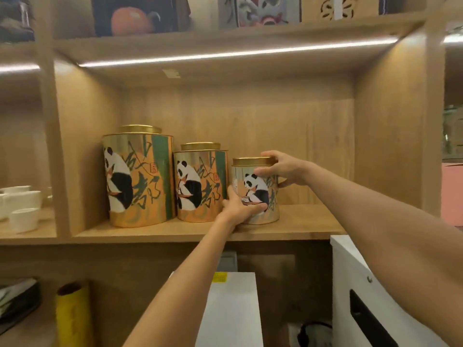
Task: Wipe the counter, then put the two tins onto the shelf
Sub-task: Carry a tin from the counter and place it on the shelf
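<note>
Three panda-printed tins with gold lids stand in a row on the wooden shelf (305, 221): a large tin (142, 176) at the left, a medium tin (205, 184) in the middle, and a small tin (258, 189) at the right. Both my hands hold the small tin, which rests upright on the shelf board. My left hand (238, 206) wraps its lower left side and front. My right hand (283, 169) grips its upper right side just under the lid. The small tin sits close beside the medium one.
White ceramic cups (22, 209) fill the compartment to the left. A yellow roll (72, 316) stands below left, with white boxes (230, 311) and a white appliance (370, 291) below the shelf. The shelf's right part is bare wood. Decorated boxes (135, 16) sit above.
</note>
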Demonstrator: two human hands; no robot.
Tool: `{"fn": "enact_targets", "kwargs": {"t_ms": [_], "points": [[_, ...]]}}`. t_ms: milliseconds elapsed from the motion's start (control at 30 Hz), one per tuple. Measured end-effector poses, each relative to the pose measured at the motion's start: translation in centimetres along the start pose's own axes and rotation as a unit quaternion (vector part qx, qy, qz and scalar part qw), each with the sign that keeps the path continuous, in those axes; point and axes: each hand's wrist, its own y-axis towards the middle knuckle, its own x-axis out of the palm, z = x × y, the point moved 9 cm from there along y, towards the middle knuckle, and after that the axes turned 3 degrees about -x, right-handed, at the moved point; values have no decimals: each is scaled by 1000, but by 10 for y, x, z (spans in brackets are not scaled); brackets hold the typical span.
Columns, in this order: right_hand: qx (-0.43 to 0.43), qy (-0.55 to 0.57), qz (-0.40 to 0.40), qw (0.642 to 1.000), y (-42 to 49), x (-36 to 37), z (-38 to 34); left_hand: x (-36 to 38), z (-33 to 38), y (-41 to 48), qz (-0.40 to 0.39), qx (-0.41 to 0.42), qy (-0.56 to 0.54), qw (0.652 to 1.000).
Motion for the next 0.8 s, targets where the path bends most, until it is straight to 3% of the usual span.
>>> {"fn": "enact_targets", "kwargs": {"t_ms": [133,233,300,433,800], "points": [[-21,-1,18,1000,15,4,6,0,-6,6,118,-4,2,993],[-84,27,66,994,17,9,10,-1,-5,8,159,2,7,987],[-97,86,91,987,12,22,32,-2,-4,9,171,5,22,985],[-41,140,86,985,9,61,87,-3,-3,7,190,21,46,981],[-14,52,133,990,6,48,96,-6,-5,2,211,44,60,975]]}}
